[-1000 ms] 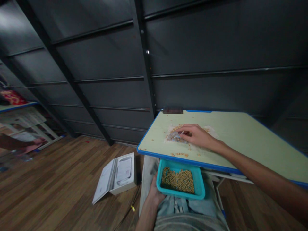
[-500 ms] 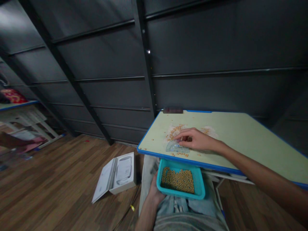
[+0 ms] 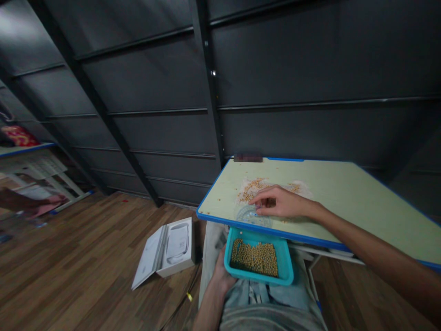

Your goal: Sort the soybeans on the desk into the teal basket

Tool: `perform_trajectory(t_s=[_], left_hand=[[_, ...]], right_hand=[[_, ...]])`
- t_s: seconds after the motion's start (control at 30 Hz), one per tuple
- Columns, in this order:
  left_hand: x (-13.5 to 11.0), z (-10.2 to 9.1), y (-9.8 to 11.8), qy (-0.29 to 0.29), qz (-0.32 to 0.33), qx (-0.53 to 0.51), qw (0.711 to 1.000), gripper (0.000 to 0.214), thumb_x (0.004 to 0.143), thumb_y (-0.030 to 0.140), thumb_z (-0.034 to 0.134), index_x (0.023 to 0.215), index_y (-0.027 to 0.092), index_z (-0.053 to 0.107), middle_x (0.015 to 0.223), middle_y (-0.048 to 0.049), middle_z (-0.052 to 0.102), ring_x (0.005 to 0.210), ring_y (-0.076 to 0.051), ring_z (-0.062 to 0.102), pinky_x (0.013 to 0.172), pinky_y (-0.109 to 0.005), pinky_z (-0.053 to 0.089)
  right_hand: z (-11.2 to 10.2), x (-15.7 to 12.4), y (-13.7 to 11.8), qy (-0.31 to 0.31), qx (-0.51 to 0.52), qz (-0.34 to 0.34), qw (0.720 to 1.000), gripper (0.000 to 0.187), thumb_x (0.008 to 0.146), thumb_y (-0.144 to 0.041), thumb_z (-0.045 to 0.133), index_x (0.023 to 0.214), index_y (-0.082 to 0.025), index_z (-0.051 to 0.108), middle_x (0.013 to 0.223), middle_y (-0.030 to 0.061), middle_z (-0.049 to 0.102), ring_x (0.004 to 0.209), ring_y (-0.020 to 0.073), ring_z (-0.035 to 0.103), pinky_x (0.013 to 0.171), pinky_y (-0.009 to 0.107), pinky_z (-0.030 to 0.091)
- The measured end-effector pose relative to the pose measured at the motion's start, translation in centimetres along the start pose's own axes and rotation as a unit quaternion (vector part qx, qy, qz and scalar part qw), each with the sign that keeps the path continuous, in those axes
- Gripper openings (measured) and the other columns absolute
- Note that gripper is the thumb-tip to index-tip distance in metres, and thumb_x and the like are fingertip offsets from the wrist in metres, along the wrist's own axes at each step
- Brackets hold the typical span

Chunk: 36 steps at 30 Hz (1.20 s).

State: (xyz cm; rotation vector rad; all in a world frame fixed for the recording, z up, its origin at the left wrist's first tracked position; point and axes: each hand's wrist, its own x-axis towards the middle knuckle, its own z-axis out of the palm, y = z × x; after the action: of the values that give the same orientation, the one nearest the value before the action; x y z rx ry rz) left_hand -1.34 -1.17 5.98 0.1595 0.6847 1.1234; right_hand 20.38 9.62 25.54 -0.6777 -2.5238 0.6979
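Note:
My right hand [image 3: 279,203] lies on a pale green desk [image 3: 344,193] with a blue rim, fingers pinched on a clear plastic protractor [image 3: 251,214] that reaches the desk's near edge. Behind it, loose yellow beans [image 3: 253,186] are scattered over a clear sheet. Just under that edge, on my lap, sits a teal tray [image 3: 285,257] holding several beans [image 3: 254,257]. My left hand [image 3: 220,276] grips the tray's left side from below; its fingers are mostly hidden.
An open white box [image 3: 168,250] lies on the wooden floor left of my legs. A dark panelled wall with metal beams stands behind the desk. At the far left, another desk [image 3: 20,151] and another person's arm [image 3: 20,202] show.
My right hand has dragged the protractor from the bean pile toward the desk's near edge, sweeping beans along. The tray and my left hand have stayed put.

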Motion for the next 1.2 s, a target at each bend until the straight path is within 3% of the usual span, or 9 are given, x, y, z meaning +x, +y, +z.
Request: perform_trajectory(t_s=[0.2, 0.47, 0.93, 1.2], left_hand=[[0.0, -0.5, 0.0, 0.004, 0.005, 0.007, 1.0, 0.032, 0.072, 0.043, 0.08, 0.089, 0.016, 0.081, 0.102, -0.0152, 0.084, 0.124, -0.039, 0.069, 0.112, -0.054, 0.051], [0.1, -0.4, 0.1, 0.005, 0.003, 0.014, 1.0, 0.03, 0.072, 0.043, 0.081, 0.087, 0.016, 0.081, 0.099, -0.0142, 0.085, 0.125, -0.038, 0.069, 0.111, -0.053, 0.052], [0.2, -0.8, -0.1, -0.006, 0.005, 0.009, 1.0, 0.033, 0.071, 0.043, 0.081, 0.091, 0.016, 0.082, 0.095, -0.0145, 0.085, 0.122, -0.039, 0.07, 0.109, -0.053, 0.053], [0.4, -0.8, -0.1, -0.005, 0.001, 0.015, 1.0, 0.034, 0.071, 0.044, 0.08, 0.091, 0.016, 0.081, 0.098, -0.0145, 0.085, 0.122, -0.039, 0.07, 0.11, -0.053, 0.053]], right_hand=[[0.0, 0.1, -0.2, 0.007, -0.002, 0.0, 1.0, 0.029, 0.092, -0.028, 0.074, 0.119, -0.021, 0.08, 0.091, 0.0047, 0.077, 0.073, 0.0153, 0.064, 0.067, 0.027, 0.05], [-0.5, 0.4, 0.5, 0.09, -0.016, 0.013, 0.996, 0.027, 0.096, -0.024, 0.069, 0.121, -0.022, 0.079, 0.109, 0.0072, 0.08, 0.079, 0.0162, 0.067, 0.073, 0.029, 0.053], [-1.1, 0.4, 1.2, 0.183, -0.095, 0.031, 0.978, 0.026, 0.098, -0.022, 0.066, 0.12, -0.023, 0.079, 0.107, 0.0084, 0.078, 0.082, 0.0187, 0.068, 0.076, 0.033, 0.052], [-0.8, 0.5, 1.6, 0.141, -0.083, 0.02, 0.986, 0.029, 0.098, -0.02, 0.065, 0.124, -0.025, 0.078, 0.112, 0.0085, 0.079, 0.084, 0.0192, 0.069, 0.078, 0.034, 0.054]])
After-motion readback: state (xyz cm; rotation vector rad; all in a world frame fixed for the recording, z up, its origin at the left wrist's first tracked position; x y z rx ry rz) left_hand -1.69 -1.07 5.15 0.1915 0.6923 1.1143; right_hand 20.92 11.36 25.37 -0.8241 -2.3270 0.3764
